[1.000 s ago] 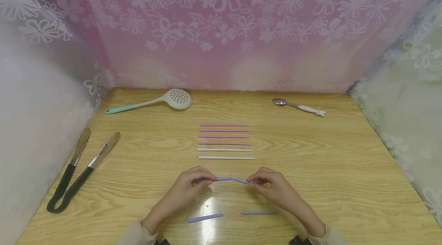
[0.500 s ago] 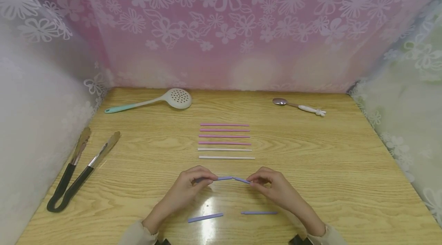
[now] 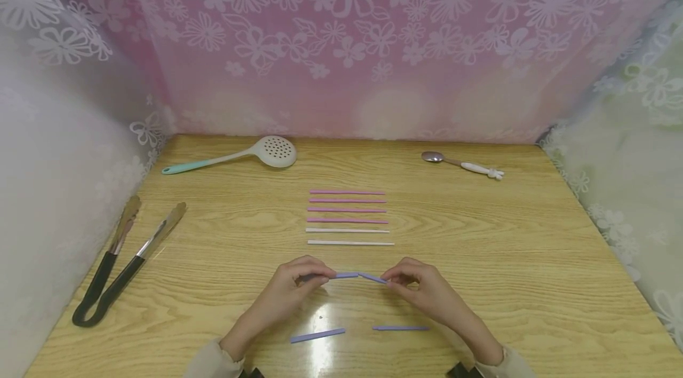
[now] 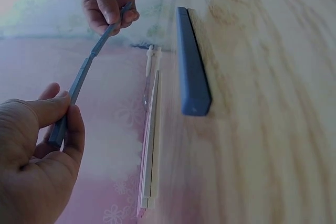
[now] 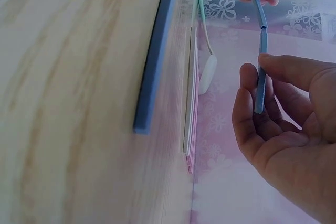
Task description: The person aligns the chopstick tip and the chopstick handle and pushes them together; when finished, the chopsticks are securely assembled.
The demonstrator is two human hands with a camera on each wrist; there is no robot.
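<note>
My left hand (image 3: 292, 284) pinches a blue-violet chopstick piece (image 3: 345, 275) between thumb and fingers. Opposite it, my right hand (image 3: 423, 288) pinches a second chopstick piece (image 3: 372, 278). Their inner ends meet at a slight angle above the table; whether they are joined I cannot tell. The left wrist view shows the left-hand piece (image 4: 80, 81) running up to the bend, its rear end jutting from the palm side. In the right wrist view the right-hand piece (image 5: 261, 90) lies across the fingers. Two more blue-violet pieces, one left (image 3: 318, 336) and one right (image 3: 400, 328), lie nearer the body.
Beyond the hands, two white chopsticks (image 3: 350, 243) and several pink chopsticks (image 3: 347, 210) lie in parallel rows. A skimmer (image 3: 274, 151) is at the back left, a spoon (image 3: 461, 165) at the back right. Black-handled tongs (image 3: 109, 283) lie at the left. Floral curtains (image 3: 352, 58) border the table.
Both hands keep their hold and place. The angle between the two held chopstick pieces shifts very slightly; everything else looks the same.
</note>
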